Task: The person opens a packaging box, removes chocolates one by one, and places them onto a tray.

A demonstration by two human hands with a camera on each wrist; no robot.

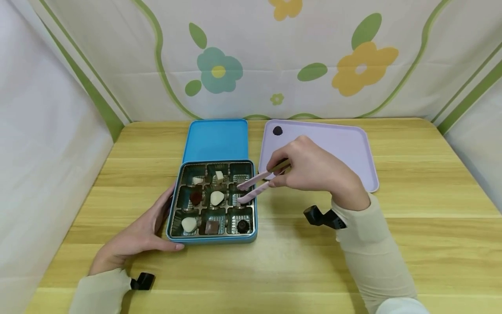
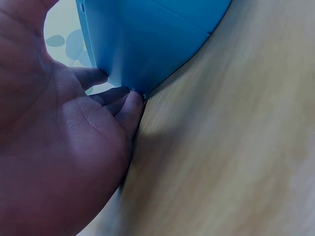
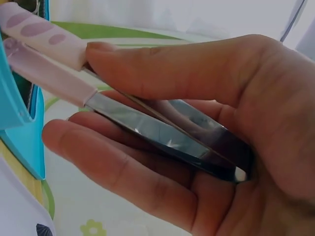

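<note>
My right hand point(image 1: 313, 168) holds tongs point(image 3: 157, 130) with pink tips and a metal body, thumb on one arm and fingers along the other. The tips stand apart over the right compartment of the middle row in a blue tin point(image 1: 213, 240); nothing shows between them. Inside the tin, a divided insert holds several chocolates, among them a white one point(image 1: 217, 198), a brown square point(image 1: 212, 227) and a dark round one point(image 1: 243, 226). My left hand point(image 1: 137, 233) rests against the tin's left side, thumb by its front corner. In the left wrist view, its fingertips touch the blue wall.
Behind the tin lies a blue lid point(image 1: 216, 140). To its right is a lilac tray point(image 1: 333, 144) with a dark chocolate point(image 1: 277, 130) near its back left corner. The wooden table point(image 1: 423, 244) reaches a flowered curtain point(image 1: 266, 61) at the back.
</note>
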